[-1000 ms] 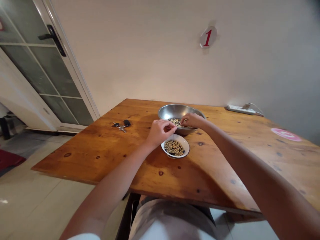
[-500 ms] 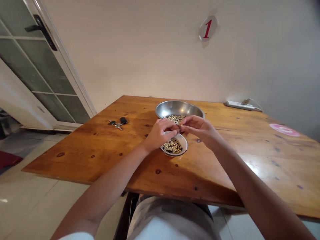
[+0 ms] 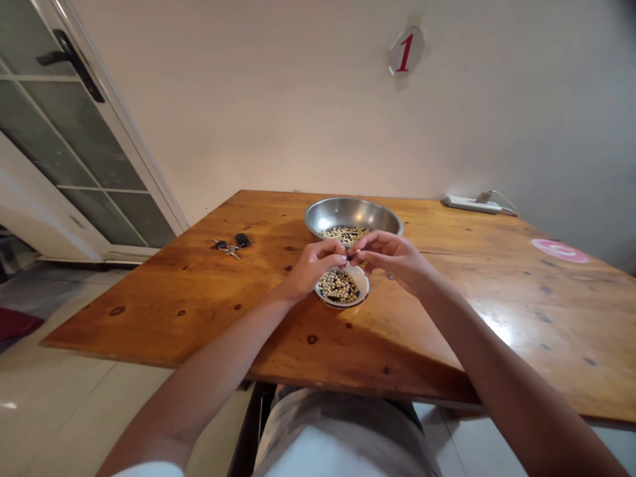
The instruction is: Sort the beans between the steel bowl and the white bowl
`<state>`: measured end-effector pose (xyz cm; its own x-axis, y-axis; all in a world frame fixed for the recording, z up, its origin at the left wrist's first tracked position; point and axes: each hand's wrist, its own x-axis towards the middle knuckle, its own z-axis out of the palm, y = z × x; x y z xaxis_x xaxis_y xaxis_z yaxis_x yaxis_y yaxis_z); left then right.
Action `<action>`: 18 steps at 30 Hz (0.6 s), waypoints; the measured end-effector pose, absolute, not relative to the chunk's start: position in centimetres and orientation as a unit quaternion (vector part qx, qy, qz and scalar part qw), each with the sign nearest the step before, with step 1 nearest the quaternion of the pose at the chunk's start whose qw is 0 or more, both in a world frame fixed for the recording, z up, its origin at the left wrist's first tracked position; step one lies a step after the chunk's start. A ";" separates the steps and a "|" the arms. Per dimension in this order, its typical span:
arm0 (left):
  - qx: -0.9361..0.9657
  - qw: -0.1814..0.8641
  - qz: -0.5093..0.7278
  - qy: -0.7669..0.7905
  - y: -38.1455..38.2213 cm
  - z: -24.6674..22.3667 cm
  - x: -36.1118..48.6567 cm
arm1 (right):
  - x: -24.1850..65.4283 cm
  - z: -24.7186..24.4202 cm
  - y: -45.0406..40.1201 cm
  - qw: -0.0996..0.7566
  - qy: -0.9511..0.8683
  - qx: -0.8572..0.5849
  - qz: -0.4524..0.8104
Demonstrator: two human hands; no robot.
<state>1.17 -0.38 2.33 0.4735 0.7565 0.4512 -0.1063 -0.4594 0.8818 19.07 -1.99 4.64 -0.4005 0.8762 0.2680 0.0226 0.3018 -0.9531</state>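
My left hand (image 3: 314, 266) is closed in a pinch above a small white bowl (image 3: 364, 291) with a dark rim. What its fingertips hold, if anything, is too small to make out. My right hand (image 3: 392, 257) pinches a small pale-yellow bean (image 3: 358, 252), its fingertips close to those of my left. Pale-yellow and dark beans (image 3: 338, 286) lie mixed in the white bowl. Just behind both hands stands a wide steel bowl (image 3: 360, 211), with more pale and dark beans (image 3: 344, 234) on its bottom, partly hidden by my right hand.
The wooden table (image 3: 199, 311) carries a bunch of keys (image 3: 232, 246) on the left. A power strip (image 3: 472, 204) with a plugged-in cord lies at the back right. A round pink sticker (image 3: 560, 250) marks the right side. The wall rises behind the table.
The fingertips have shifted slightly and the left thumb has lifted a little, showing more of the white bowl. The whole view has moved slightly. Bowls and keys stay in place.
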 end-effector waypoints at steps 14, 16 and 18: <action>0.703 0.496 0.459 0.220 -0.4 2.4 1.2 | 18.8 4.7 -2.1 0.443 -0.686 -0.329 0.474; 0.705 0.493 0.458 0.224 -0.3 2.4 1.2 | 18.8 4.7 -2.0 0.444 -0.684 -0.329 0.476; 0.708 0.492 0.456 0.222 -0.3 2.4 1.2 | 18.8 4.6 -1.9 0.444 -0.682 -0.329 0.479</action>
